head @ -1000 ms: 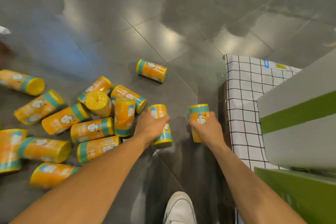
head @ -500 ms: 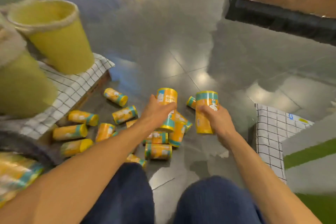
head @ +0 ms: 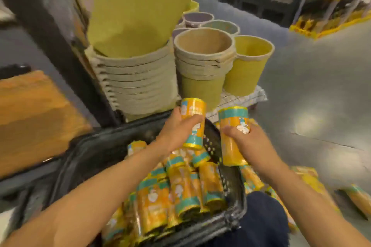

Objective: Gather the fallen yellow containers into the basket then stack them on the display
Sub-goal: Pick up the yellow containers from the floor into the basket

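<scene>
Left hand [head: 174, 134] grips a yellow cylindrical container with a teal band [head: 193, 114], fingers wrapped round its middle, roughly upright, over the far end of the dark plastic mesh basket [head: 96, 146]. Right hand [head: 249, 142] grips a second yellow teal-banded container [head: 231, 122], upright, over the basket's right edge. A heap of the same yellow containers [head: 180, 190] lies inside the basket. More yellow containers on the floor [head: 357, 200] lie right of the basket. Stacked beige and yellow-green buckets [head: 202, 60] stand beyond it, on glossy grey floor tiles [head: 311, 86]. Frame is motion-blurred.
</scene>
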A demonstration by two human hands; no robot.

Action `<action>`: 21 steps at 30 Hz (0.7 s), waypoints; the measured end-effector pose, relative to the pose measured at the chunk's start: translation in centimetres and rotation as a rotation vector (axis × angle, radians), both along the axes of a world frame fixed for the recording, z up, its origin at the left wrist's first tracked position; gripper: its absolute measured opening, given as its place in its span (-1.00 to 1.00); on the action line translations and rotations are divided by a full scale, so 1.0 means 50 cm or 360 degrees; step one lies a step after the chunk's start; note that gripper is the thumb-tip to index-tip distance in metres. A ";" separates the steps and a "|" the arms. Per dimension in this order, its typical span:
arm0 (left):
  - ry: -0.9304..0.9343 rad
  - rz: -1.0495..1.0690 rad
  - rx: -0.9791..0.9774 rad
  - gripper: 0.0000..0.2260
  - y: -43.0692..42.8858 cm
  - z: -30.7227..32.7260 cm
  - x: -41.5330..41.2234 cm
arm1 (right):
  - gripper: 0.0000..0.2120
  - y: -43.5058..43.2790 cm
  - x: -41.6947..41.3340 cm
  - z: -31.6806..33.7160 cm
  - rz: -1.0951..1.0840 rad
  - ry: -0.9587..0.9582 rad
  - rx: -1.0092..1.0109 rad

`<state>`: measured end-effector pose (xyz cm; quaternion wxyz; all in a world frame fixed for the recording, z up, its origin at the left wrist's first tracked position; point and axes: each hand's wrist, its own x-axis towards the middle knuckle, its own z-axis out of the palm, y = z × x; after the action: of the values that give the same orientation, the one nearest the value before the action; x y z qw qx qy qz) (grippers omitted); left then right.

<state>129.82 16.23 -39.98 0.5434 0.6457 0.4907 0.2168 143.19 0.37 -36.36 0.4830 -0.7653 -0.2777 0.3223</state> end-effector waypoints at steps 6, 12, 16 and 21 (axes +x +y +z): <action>0.0565 0.0335 0.0126 -0.41 0.089 -0.047 -0.288 | -0.63 0.075 -0.265 -0.068 0.0674 -0.0027 -0.0223; 0.1233 0.0355 0.0276 -0.32 0.090 -0.124 -0.439 | -0.24 0.089 -0.450 -0.163 0.0923 -0.0518 -0.0605; 0.1400 0.0235 0.0262 -0.14 0.087 -0.162 -0.466 | -0.28 0.096 -0.532 -0.174 0.1024 -0.0918 -0.0649; 0.1407 0.0166 0.0116 -0.08 0.091 -0.193 -0.485 | -0.26 0.116 -0.596 -0.210 0.1203 -0.0964 -0.0859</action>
<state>105.55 20.77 -49.64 0.2465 0.6695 0.6998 -0.0359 113.38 6.20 -46.84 0.0191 -0.7675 -0.5670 0.2985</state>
